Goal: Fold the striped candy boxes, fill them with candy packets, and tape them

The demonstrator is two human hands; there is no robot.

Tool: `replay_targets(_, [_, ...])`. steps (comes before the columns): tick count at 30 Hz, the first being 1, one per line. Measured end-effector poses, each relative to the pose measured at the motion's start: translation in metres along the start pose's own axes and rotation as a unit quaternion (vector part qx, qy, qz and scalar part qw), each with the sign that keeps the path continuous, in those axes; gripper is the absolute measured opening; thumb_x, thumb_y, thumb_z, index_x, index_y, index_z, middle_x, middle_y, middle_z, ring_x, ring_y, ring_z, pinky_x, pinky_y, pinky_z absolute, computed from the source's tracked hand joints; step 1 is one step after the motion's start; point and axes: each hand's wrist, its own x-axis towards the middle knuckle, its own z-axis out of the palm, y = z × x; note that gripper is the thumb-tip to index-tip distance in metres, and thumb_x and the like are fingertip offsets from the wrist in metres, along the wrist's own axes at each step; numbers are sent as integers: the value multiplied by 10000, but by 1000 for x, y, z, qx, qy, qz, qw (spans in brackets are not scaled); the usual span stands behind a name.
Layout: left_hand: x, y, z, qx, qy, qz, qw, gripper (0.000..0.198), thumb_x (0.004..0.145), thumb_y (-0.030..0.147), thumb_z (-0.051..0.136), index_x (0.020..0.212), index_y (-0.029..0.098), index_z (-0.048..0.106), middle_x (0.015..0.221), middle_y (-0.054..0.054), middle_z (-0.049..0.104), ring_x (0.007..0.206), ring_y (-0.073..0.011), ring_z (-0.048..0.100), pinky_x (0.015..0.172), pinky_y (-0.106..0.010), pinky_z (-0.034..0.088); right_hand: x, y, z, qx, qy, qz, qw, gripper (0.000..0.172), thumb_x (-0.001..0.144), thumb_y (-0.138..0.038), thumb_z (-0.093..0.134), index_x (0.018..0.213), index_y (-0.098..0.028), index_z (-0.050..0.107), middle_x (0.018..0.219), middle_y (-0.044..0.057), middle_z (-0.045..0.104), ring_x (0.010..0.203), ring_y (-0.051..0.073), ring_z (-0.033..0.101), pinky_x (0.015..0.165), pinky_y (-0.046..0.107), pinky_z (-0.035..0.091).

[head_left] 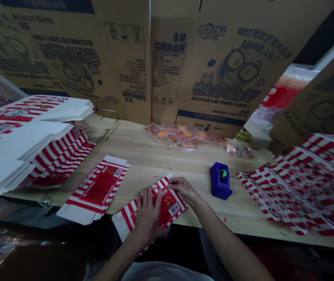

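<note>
A red-and-white striped carton (pixel 170 201) with a barcode lies slanted at the table's front edge, its white flap hanging over towards me. My left hand (pixel 147 216) rests on its printed face with the fingers stretched out flat. At the carton's far right end, my right hand (pixel 183 190) has its fingers closed on the edge by the end flap. To the left lie more flat cartons (pixel 100 187) of the same print, overlapping. A blue tape dispenser (pixel 220 180) with a green roll stands to the right of my right hand.
Stacked flat cartons (pixel 38 140) stand high at the left. Rows of striped cartons (pixel 304 183) fill the right side. Clear bags of orange pieces (pixel 184 134) lie along the back, before large brown cardboard boxes (pixel 208 70). A thin metal wire piece (pixel 109 114) sits at the back left.
</note>
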Motion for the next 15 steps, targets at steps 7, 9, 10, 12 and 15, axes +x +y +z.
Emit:
replay_targets(7, [4,-13,-47,-77,39,-19,996,1124,524,347,772,1467,108,210,1377,-235,441,1266,-402,422,1041,-538,354,-44,-25,-10,-2,207,-240,948,321,724,-383,683,962,-168,661,1045,98,665,981,238,614,858,382,483])
replay_targets(9, [7,-24,-59,-126,61,-26,990,1169,548,373,773,1484,126,118,1376,-207,451,1273,-368,430,1029,-496,394,-55,-21,-10,17,296,-279,914,449,716,-369,723,1108,-192,593,1169,112,622,1096,245,576,937,414,453])
replay_targets(10, [8,-27,-64,-147,73,-27,986,1193,552,391,780,1488,140,83,1386,-196,445,1282,-358,427,1029,-485,403,-59,-17,-8,43,283,-273,919,516,704,-376,741,1154,-200,560,1189,120,616,1112,249,576,947,427,454])
replay_targets(12, [10,-30,-69,-182,93,-23,979,1230,553,417,794,1494,171,41,1411,-182,426,1291,-352,429,1024,-477,417,-65,-8,3,108,155,-237,953,611,671,-393,775,1200,-213,527,1212,128,620,1114,263,595,937,440,479])
replay_targets(15, [12,-25,-69,-213,110,-6,971,1229,559,417,801,1498,199,39,1407,-178,433,1267,-358,459,1000,-493,437,-69,1,22,200,-30,-177,963,585,673,-393,784,1184,-227,553,1207,105,645,1098,267,622,935,438,503])
